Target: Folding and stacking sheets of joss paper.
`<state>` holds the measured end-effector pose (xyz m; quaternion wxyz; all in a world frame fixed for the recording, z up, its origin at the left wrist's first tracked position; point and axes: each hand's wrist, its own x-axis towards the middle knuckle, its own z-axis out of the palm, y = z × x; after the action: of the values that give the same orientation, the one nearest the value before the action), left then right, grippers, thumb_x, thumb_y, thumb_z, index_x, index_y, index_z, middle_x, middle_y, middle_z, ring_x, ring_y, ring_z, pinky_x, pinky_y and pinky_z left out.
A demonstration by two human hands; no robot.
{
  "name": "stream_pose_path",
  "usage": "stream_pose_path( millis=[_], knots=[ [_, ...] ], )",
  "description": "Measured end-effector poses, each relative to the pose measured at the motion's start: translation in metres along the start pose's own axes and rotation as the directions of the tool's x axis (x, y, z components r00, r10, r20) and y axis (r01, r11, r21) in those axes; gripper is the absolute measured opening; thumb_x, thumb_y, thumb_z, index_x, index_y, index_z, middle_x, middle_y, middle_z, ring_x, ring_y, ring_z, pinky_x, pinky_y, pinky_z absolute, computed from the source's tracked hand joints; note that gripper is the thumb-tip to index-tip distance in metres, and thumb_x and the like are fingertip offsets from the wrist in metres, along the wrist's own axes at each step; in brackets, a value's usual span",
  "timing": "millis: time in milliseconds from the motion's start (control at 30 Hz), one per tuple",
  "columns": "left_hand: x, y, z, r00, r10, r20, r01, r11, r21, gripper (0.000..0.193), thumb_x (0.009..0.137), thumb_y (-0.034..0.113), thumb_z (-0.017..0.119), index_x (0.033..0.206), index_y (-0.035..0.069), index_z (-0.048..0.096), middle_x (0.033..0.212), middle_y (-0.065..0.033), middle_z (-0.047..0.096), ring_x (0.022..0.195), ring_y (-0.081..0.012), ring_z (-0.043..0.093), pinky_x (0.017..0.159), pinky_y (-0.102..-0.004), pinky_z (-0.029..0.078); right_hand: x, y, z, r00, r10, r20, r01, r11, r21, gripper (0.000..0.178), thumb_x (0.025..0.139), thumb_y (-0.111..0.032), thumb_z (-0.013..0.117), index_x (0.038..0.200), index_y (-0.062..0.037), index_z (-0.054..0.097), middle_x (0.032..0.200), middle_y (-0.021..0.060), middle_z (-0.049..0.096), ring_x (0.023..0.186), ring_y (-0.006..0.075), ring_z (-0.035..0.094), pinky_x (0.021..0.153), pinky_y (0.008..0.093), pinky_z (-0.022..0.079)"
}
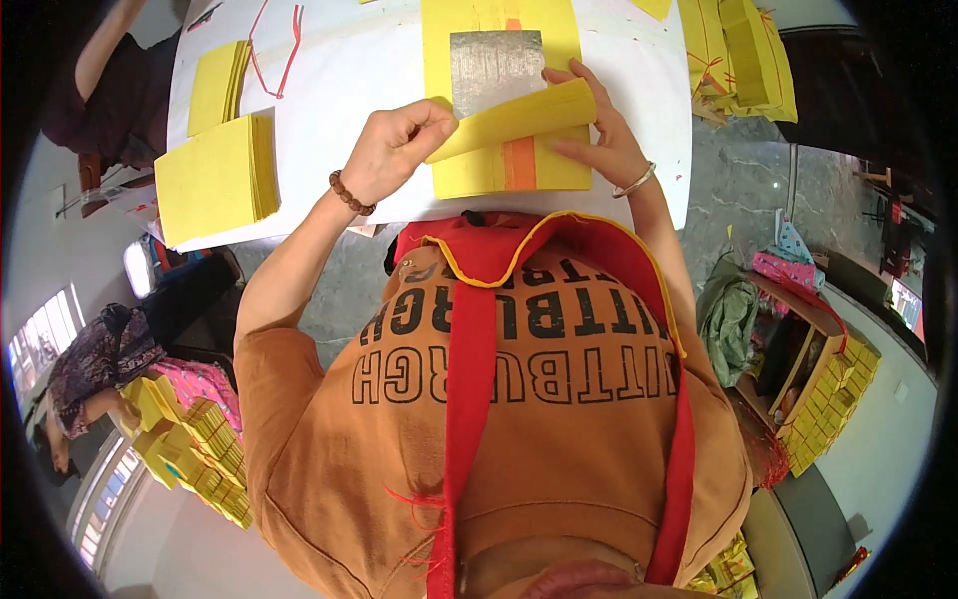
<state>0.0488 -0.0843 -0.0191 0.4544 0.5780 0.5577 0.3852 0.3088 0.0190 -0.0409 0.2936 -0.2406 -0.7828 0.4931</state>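
A: What does the left hand [399, 145] grip?

B: Its fingers are pinched on the near end of a curled bundle of yellow paper sheets [519, 118].

A: And the right hand [599, 135]?

B: Fingers spread, thumb under the bundle's far end, fingertips resting on the stack of yellow paper with a silver foil square and orange stripe [499, 100], lying on the white table [349, 60]. A second plain yellow stack [215, 180] sits well to the left.

a separate stack of yellow sheets [215, 180] lies to my left on the white table [359, 60], a thinner yellow pile [218, 85] beyond it, with loose red string [274, 45] nearby. bundled yellow packs [738, 55] sit at the far right. another person [95, 369] crouches by more yellow bundles [205, 439].
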Motion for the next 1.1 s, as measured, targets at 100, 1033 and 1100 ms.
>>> stream_pose_path(
  millis=[100,1033,1100],
  knots=[
    [0.000,0.007,-0.010,0.993,-0.045,0.110,0.038,0.997,0.062,0.022,0.089,0.022,0.056,0.095,0.002,0.063,0.070,-0.0026,0.058,0.065,-0.0084,0.051,0.058,-0.0241,0.042,-0.001,0.005,-0.002,1.000,-0.021,0.009,0.022,0.991,-0.131,0.033,0.072,-0.003,0.065,0.104,-0.0121,0.066,0.134,0.0051,0.047,0.135,0.0282,0.022,0.108,0.0412,0.022],
    [-0.005,0.022,0.006,0.974,-0.222,-0.047,0.227,0.950,0.213,0.031,0.088,0.027,0.057,0.098,-0.002,0.062,0.071,-0.0178,0.060,0.062,-0.0267,0.059,0.060,-0.0326,0.046,-0.006,-0.055,0.004,0.944,0.295,-0.151,-0.320,0.929,-0.184,0.025,0.081,-0.021,0.063,0.102,-0.0064,0.063,0.085,0.0085,0.066,0.078,0.0193,0.062,0.070,0.0298,0.041],
    [0.003,0.017,0.006,0.965,-0.257,-0.050,0.262,0.951,0.163,0.033,0.090,0.028,0.055,0.100,-0.002,0.061,0.071,-0.0157,0.062,0.065,-0.0201,0.061,0.062,-0.0300,0.047,0.002,-0.059,0.009,0.879,0.441,-0.180,-0.440,0.897,0.046,0.029,0.082,-0.020,0.063,0.106,-0.0040,0.061,0.083,0.0103,0.066,0.073,0.0202,0.063,0.067,0.0290,0.045]
  ],
)
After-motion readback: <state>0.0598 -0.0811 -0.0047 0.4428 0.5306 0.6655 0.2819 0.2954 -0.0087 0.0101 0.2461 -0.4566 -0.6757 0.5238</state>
